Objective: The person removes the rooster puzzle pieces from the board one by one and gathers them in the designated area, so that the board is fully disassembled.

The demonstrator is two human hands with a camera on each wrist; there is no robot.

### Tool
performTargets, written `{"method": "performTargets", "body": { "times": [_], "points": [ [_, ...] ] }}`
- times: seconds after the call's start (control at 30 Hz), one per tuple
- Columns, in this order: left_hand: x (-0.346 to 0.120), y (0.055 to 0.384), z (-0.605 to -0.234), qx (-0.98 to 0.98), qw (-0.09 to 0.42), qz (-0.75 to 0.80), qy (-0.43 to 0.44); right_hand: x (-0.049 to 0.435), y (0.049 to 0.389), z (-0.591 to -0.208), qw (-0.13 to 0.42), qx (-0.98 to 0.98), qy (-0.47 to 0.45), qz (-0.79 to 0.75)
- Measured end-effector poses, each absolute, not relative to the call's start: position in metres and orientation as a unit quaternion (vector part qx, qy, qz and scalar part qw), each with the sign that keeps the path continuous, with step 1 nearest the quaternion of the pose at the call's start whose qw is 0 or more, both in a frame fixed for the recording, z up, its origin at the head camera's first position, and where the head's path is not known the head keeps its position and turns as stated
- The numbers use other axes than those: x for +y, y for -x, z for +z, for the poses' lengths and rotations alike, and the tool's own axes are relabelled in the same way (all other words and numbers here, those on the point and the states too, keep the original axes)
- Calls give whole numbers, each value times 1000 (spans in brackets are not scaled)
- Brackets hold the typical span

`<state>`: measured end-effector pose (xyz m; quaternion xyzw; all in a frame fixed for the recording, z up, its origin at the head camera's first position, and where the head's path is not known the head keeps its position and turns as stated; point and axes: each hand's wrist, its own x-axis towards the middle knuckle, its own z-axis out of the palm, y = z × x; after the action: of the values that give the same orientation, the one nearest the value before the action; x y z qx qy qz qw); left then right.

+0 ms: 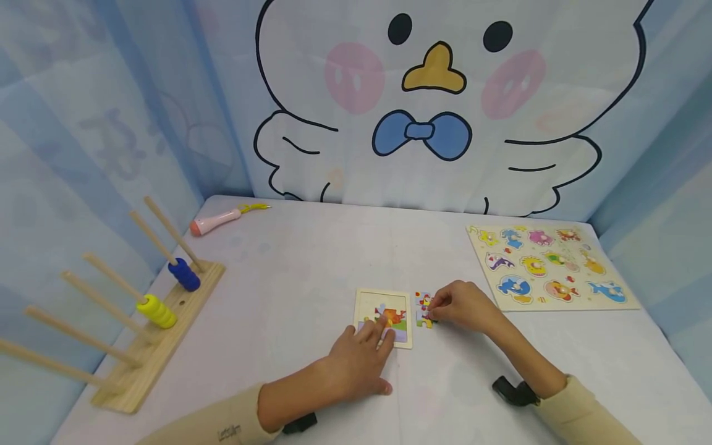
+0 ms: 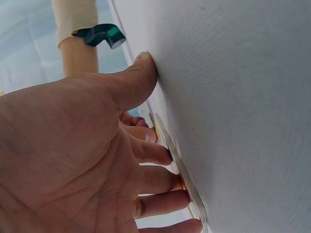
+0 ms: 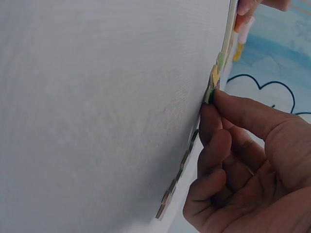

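Observation:
A small wooden jigsaw tray [image 1: 384,293] with a partly filled picture lies in the middle of the table. My left hand [image 1: 363,358] rests on it, its fingers spread over the picture and the thumb on the tabletop. In the left wrist view the fingertips [image 2: 181,196] meet the tray along its thin edge. Just right of the tray are jigsaw pieces [image 1: 424,303]. There, my right hand [image 1: 464,306] pinches a jigsaw piece [image 3: 212,92] between thumb and forefinger. Low in the right wrist view, more joined pieces [image 3: 179,172] lie flat on the table.
A peg puzzle board [image 1: 556,269] with sea animals lies at the back right. Along the left side stands a wooden stacking rack [image 1: 167,334] with yellow rings [image 1: 157,311] and blue rings [image 1: 184,275] on its rods. A pink pen-like toy [image 1: 219,220] lies at the back left.

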<state>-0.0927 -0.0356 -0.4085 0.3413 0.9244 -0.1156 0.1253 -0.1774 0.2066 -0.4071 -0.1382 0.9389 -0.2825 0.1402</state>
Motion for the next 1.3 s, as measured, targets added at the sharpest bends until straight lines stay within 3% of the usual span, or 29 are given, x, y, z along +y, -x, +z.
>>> {"method": "performTargets", "body": {
  "times": [1.0,1.3],
  "points": [
    [-38,99,-412,924,140,-62,-351,199,174,-410,97,961,140,-218],
    [-40,101,-410,918,116,-81,-371,188,171,-387,83,951,178,-237]
  ]
}}
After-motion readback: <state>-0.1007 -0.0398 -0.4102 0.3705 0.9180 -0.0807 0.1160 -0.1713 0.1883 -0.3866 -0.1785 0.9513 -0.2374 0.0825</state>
